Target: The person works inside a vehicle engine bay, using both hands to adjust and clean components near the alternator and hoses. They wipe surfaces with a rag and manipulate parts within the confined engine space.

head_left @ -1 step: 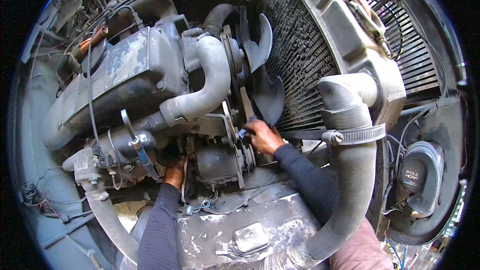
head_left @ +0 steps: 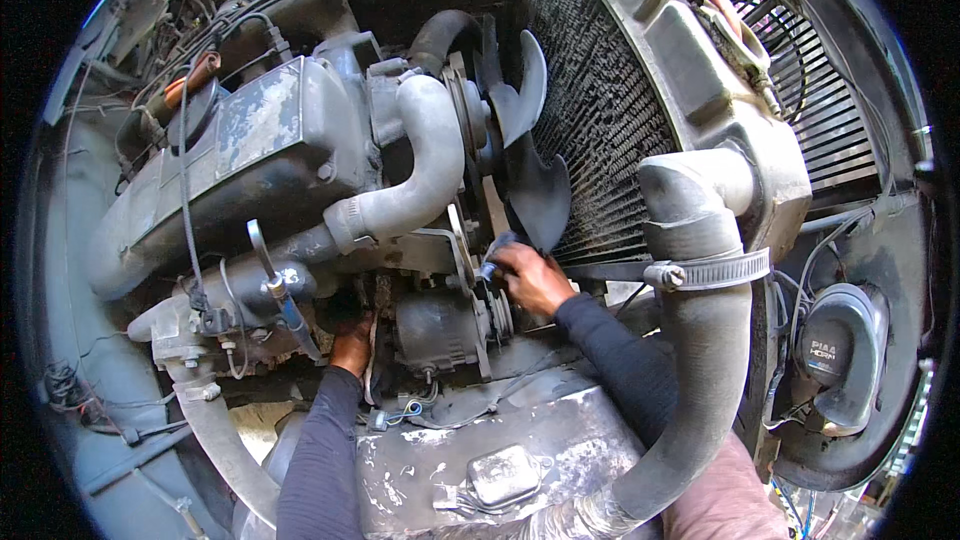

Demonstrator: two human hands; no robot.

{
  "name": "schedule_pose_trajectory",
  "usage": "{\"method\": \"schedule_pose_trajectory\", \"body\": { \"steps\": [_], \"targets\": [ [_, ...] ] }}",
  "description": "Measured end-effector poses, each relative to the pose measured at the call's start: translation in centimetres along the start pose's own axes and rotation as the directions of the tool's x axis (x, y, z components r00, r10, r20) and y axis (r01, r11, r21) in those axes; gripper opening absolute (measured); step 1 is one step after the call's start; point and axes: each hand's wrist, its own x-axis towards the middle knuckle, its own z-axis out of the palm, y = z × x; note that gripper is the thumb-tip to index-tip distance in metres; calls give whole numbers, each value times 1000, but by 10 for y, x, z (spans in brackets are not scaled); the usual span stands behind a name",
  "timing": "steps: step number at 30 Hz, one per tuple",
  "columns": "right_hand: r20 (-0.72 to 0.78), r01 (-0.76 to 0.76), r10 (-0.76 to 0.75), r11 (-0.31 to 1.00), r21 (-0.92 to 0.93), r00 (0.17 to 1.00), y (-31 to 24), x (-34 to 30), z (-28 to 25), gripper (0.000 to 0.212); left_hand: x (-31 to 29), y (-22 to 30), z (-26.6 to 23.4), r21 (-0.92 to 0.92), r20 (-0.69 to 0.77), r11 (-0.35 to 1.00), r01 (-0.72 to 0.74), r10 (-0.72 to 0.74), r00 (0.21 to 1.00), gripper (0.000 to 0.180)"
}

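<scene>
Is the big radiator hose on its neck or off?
On. The radiator hose sleeves over the radiator neck, with a metal clamp banded around the joint.

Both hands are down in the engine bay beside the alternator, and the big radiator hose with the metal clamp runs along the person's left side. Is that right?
Not quite. The head view shows the radiator hose with its clamp on the person's right side, not the left. The rest holds: the left hand and right hand are down beside the alternator.
</scene>
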Motion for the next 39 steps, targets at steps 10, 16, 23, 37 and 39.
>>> {"method": "schedule_pose_trajectory", "body": {
  "steps": [10, 16, 23, 37, 39],
  "targets": [
    [-208, -328, 310, 943, -59, 928, -85, -29, -49, 18, 22, -11, 13, 475, -60, 875, -90, 134, 989, 54],
    [-169, -354, 333, 928, -115, 928, -81, -50, -62, 26, 18, 25, 15, 223, -73, 962, -156, 177, 982, 58],
    [211, 143, -7, 755, -640, 978, -42, -12, -46, 45, 20, 25, 15, 276, -101, 953, -123, 157, 982, 56],
    [438, 181, 47, 867, -464, 898, -11, 34, -17, 9, 4, 46, 8, 155, 7, 984, -89, 89, 996, 52],
    [431, 156, 90, 851, -501, 898, -17, 29, -23, 15, 0, 48, 10, 261, -12, 962, -80, 86, 996, 52]
  ]
}}
